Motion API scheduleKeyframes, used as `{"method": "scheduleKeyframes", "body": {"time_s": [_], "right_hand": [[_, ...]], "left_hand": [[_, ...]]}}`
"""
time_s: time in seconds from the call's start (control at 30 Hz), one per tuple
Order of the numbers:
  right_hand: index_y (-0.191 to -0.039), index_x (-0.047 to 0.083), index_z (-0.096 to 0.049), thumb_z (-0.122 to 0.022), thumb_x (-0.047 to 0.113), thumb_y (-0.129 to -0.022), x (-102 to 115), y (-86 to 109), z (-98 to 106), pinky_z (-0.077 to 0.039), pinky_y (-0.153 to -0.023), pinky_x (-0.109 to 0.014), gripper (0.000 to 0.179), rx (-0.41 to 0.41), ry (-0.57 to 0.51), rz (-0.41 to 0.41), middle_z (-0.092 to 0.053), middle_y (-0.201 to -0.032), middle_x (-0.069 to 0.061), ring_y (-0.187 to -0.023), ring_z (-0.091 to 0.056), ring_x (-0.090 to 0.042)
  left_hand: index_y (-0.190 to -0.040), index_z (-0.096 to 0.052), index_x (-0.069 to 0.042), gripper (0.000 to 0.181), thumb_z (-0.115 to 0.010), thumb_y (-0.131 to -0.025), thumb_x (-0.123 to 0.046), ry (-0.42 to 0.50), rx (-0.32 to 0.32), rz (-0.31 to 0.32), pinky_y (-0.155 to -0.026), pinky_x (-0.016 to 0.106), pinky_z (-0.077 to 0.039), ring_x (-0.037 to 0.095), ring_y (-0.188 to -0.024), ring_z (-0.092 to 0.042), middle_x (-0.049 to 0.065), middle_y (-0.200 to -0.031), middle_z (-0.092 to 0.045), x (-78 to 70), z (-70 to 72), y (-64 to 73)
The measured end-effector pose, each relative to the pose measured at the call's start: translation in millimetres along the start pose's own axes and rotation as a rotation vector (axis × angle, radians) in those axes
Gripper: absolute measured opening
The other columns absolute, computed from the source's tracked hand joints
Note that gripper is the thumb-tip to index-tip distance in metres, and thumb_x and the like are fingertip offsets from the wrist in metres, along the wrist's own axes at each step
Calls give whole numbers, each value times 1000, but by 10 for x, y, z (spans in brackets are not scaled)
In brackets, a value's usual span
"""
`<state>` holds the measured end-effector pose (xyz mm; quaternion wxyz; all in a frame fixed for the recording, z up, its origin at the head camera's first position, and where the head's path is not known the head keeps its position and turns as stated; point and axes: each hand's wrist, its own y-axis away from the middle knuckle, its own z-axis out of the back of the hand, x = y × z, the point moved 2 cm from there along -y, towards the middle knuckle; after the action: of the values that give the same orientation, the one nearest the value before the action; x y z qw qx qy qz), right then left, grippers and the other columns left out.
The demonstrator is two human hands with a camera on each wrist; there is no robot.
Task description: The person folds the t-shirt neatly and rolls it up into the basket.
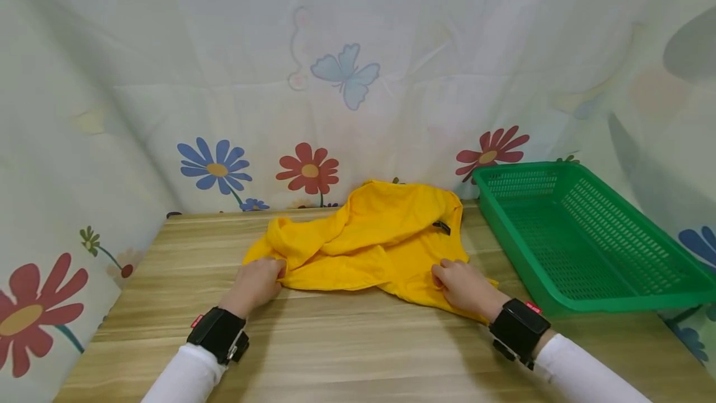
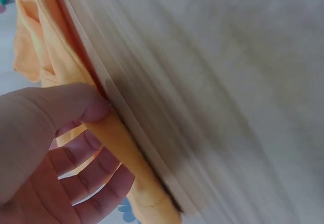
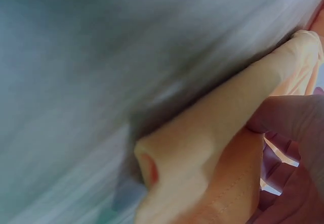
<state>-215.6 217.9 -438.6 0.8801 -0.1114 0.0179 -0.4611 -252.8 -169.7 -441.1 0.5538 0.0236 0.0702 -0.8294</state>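
Observation:
A yellow shirt [image 1: 391, 216] lies crumpled across the back middle of the wooden table, with a small dark label [image 1: 442, 227] near its right end. My left hand [image 1: 258, 282] pinches the shirt's near left edge; in the left wrist view the thumb presses on the yellow cloth [image 2: 119, 133] and the fingers curl behind it. Farther right, my right hand [image 1: 468, 286] pinches the cloth close to its lower right corner. The right wrist view shows a folded, tube-like part of the shirt [image 3: 212, 123] beside that thumb.
A green plastic basket [image 1: 503, 254] with perforated sides stands at the right, close beside the right hand. The wooden table [image 1: 335, 353] extends toward me under both forearms. A white curtain [image 1: 391, 17] printed with flowers and a butterfly hangs behind and at both sides.

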Motion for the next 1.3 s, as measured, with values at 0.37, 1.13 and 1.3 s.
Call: {"method": "scheduleKeyframes", "body": {"time_s": [0.37, 1.13, 1.3], "right_hand": [[-70, 15, -48, -65, -2, -79, 28, 234, 61, -30, -55, -21, 26, -5, -4, 17, -34, -66, 7, -57, -34, -9], [-77, 22, -51, -72, 10, -75, 149, 539, 215, -30, -53, -20, 24, 71, 28, 25, -37, -72, 11, -62, -35, -7], [-87, 17, -58, -79, 23, -73, 168, 394, 386, -36, -53, -23, 26, 4, 63, 30, -49, -81, 5, -66, -44, -12]], "left_hand": [[-66, -48, -15, 26, -68, -71, 1, 32, 14, -73, -54, 28, -31, 12, -58, -38, -4, -61, -38, -228, 16, 363], [-70, -53, -16, 24, -73, -69, -4, 111, 58, -111, -53, 23, -31, 7, -59, -39, -9, -66, -44, -423, 96, 767], [-80, -61, -14, 21, -79, -70, -15, 126, -3, -99, -55, 23, -38, 8, -64, -46, -5, -75, -54, -432, 225, 710]]}}
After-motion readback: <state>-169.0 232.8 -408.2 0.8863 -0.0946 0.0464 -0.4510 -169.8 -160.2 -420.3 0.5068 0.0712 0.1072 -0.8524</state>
